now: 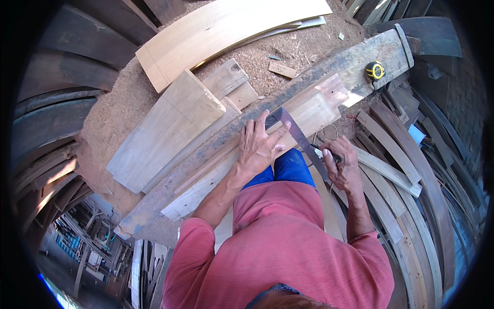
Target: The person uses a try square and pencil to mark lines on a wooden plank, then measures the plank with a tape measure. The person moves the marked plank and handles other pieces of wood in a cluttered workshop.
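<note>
A dark metal square (299, 135) lies across a narrow pale board (310, 113), its blade slanting down to the right. Pressing it onto the wood is my left hand (259, 145), thumb on the blade and the other fingers spread over the stock end. My right hand (340, 160) is closed around a slim, dark pen-like tool (335, 157), whose front end points left toward the blade. Whether its tip touches anything is unclear. The board rests on a long, worn wooden beam (355, 64) in front of my knees.
A yellow-and-black tape measure (375, 71) sits at the beam's far right end. Beyond the beam, a wide pale plank (226, 31) and a thick board (170, 126) lie on sawdust (116, 110). Several long strips of wood (406, 206) are piled at my right.
</note>
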Demonstrator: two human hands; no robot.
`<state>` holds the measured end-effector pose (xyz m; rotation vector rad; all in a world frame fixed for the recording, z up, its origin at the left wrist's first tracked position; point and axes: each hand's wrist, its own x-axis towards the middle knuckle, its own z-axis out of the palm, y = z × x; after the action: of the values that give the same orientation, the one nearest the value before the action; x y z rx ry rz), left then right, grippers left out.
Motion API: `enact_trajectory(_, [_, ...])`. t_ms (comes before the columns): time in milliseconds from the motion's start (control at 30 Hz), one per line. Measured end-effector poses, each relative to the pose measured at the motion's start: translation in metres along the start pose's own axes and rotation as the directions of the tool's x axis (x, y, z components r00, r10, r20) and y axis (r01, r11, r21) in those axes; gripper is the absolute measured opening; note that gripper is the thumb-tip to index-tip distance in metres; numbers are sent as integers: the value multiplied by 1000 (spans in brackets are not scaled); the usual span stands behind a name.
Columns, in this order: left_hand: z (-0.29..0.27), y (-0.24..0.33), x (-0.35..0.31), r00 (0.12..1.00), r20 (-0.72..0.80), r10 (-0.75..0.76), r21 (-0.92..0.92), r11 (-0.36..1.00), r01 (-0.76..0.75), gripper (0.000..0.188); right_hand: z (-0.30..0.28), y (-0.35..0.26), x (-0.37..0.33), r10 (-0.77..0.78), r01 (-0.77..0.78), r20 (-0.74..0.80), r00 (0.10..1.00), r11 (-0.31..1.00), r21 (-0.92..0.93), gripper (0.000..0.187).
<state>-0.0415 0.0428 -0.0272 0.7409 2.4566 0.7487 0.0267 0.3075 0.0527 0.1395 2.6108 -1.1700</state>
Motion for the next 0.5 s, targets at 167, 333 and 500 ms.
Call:
enact_trajectory(167, [-10,11,-1,998,-64,11,-50,999,-14,60,39,-11,-19,83,-78,-34,996,991,110,9])
enact_trajectory(333, [9,53,-40,978,-159,135,-219,961,-168,46,125,-10,-48,462,-366,319,828,15,930,31])
enact_trajectory(500, [-5,45,-78,994,-99,34,-88,995,-43,100,116,-6,-44,666,-218,224,711,-93,971,29])
